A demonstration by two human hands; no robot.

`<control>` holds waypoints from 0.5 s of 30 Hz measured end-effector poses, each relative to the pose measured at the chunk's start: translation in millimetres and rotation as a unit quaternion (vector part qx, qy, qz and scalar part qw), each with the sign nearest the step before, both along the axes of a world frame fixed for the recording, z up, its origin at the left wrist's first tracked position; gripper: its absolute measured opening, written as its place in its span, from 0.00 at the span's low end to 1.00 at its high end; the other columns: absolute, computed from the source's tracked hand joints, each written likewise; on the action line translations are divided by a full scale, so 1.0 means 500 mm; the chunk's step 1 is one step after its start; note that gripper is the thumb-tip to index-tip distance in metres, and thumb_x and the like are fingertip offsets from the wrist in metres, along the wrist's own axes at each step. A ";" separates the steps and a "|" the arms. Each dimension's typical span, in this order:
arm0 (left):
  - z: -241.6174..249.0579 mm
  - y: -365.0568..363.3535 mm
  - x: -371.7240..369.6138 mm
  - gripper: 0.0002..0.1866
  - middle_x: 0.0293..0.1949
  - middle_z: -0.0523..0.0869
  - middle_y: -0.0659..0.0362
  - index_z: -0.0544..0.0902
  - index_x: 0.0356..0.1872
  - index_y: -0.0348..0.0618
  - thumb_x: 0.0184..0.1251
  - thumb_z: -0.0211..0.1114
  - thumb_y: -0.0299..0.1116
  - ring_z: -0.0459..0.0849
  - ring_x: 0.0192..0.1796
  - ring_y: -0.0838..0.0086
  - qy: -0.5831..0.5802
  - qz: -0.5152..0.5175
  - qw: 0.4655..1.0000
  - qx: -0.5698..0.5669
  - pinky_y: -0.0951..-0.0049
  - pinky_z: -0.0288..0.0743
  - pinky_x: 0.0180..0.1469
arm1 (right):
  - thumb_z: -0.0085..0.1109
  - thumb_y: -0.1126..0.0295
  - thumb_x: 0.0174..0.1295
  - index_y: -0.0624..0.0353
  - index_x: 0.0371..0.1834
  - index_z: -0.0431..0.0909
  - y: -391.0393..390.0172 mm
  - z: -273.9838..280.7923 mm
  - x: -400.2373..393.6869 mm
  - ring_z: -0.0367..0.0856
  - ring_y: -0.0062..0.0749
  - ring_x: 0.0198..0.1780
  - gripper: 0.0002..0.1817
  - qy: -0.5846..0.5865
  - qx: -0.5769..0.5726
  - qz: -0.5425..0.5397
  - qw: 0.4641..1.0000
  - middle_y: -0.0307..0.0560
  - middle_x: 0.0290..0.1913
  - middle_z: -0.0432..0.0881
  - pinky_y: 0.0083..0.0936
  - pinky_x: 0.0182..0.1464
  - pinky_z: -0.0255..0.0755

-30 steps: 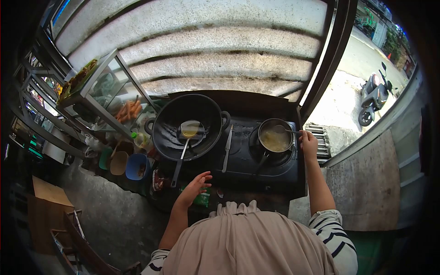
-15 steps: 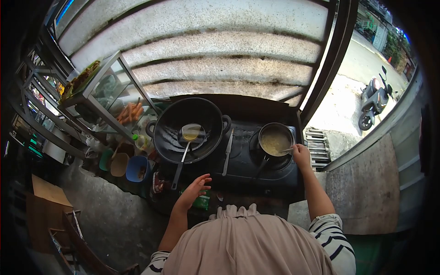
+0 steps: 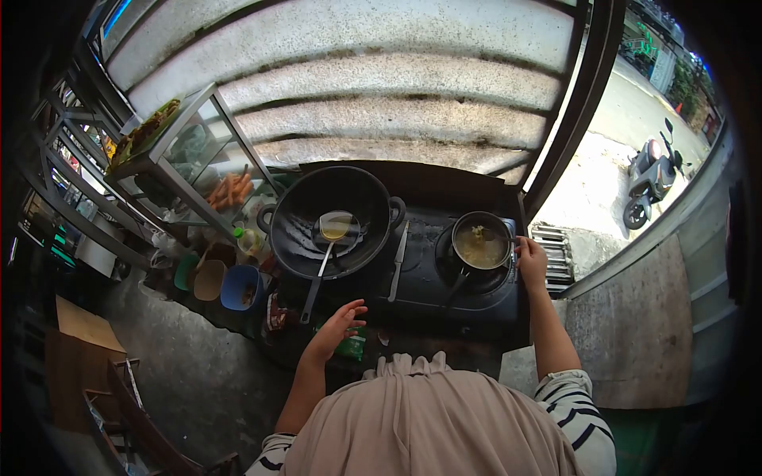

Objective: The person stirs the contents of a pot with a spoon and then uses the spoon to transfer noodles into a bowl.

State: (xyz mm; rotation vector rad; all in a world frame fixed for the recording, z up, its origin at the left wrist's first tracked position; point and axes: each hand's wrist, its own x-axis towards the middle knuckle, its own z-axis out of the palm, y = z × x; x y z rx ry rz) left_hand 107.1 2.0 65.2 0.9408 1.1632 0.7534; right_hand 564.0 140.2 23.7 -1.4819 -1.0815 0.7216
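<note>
My right hand [image 3: 533,263] is closed at the right rim of a small dark saucepan [image 3: 463,274]. Its fingers pinch a thin metal utensil, a spoon or fork, whose shape hardly shows now. Cloudy liquid fills the saucepan, with a pale yellow clump [image 3: 479,232] near its far side. My left hand [image 3: 336,331] is open, fingers apart and holding nothing, over the front edge near a green packet [image 3: 351,347]. Ahead of it stands a big black wok [image 3: 302,198], with a long-handled ladle or strainer [image 3: 326,258] lying in it. Between wok and saucepan lies a knife [image 3: 399,262].
Both pans sit on a black stove [image 3: 425,305]. To the left are a glass display case [image 3: 184,190] with orange sticks of food, a bottle [image 3: 248,241] and several plastic tubs, one a blue tub [image 3: 240,288]. A scooter [image 3: 652,178] stands outside at right.
My right hand has shifted slightly right and toward the far side along the saucepan rim. A pale clump now shows in the liquid. My left hand stays in place.
</note>
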 end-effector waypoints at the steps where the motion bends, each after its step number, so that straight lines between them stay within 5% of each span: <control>1: 0.000 0.000 0.000 0.25 0.62 0.71 0.59 0.64 0.67 0.48 0.74 0.46 0.47 0.74 0.57 0.72 -0.001 0.001 1.000 0.001 0.69 0.64 0.57 | 0.50 0.65 0.67 0.61 0.40 0.82 -0.006 0.028 -0.010 0.74 0.25 0.16 0.13 -0.145 0.017 0.005 0.989 0.43 0.24 0.80 0.22 0.20 0.66; 2: 0.001 0.000 0.000 0.25 0.62 0.71 0.59 0.64 0.67 0.48 0.74 0.46 0.47 0.74 0.57 0.72 0.001 0.003 1.000 -0.002 0.69 0.64 0.58 | 0.52 0.66 0.66 0.60 0.41 0.82 -0.004 0.034 -0.010 0.80 0.35 0.23 0.11 -0.231 0.077 0.007 0.970 0.49 0.26 0.82 0.29 0.28 0.71; 5: 0.003 -0.001 0.001 0.25 0.62 0.71 0.59 0.64 0.67 0.48 0.74 0.46 0.47 0.74 0.57 0.72 0.003 0.006 1.000 -0.007 0.69 0.64 0.58 | 0.53 0.67 0.64 0.61 0.40 0.82 -0.004 0.035 -0.019 0.81 0.43 0.27 0.11 -0.318 0.143 0.030 0.937 0.52 0.25 0.81 0.32 0.31 0.71; 9: 0.008 -0.002 0.001 0.25 0.61 0.72 0.60 0.65 0.66 0.49 0.74 0.46 0.48 0.74 0.57 0.72 -0.002 0.002 1.000 0.003 0.68 0.64 0.57 | 0.53 0.70 0.63 0.61 0.38 0.82 -0.018 0.008 -0.022 0.80 0.39 0.26 0.09 -0.273 0.040 0.022 0.961 0.51 0.25 0.81 0.31 0.31 0.70; 14: 0.008 -0.006 -0.001 0.25 0.61 0.72 0.60 0.65 0.66 0.49 0.74 0.46 0.48 0.74 0.56 0.73 0.003 0.006 1.000 -0.002 0.69 0.65 0.57 | 0.52 0.68 0.64 0.63 0.34 0.82 -0.009 -0.051 -0.005 0.75 0.25 0.19 0.11 -0.265 0.041 0.026 0.963 0.44 0.19 0.77 0.24 0.22 0.66; 15: 0.008 -0.005 -0.001 0.25 0.61 0.72 0.60 0.65 0.66 0.49 0.74 0.46 0.48 0.74 0.56 0.73 0.008 0.006 1.000 -0.004 0.69 0.65 0.57 | 0.51 0.68 0.64 0.63 0.34 0.81 -0.011 -0.050 -0.006 0.71 0.22 0.16 0.11 -0.126 -0.032 0.045 0.990 0.41 0.18 0.75 0.21 0.19 0.62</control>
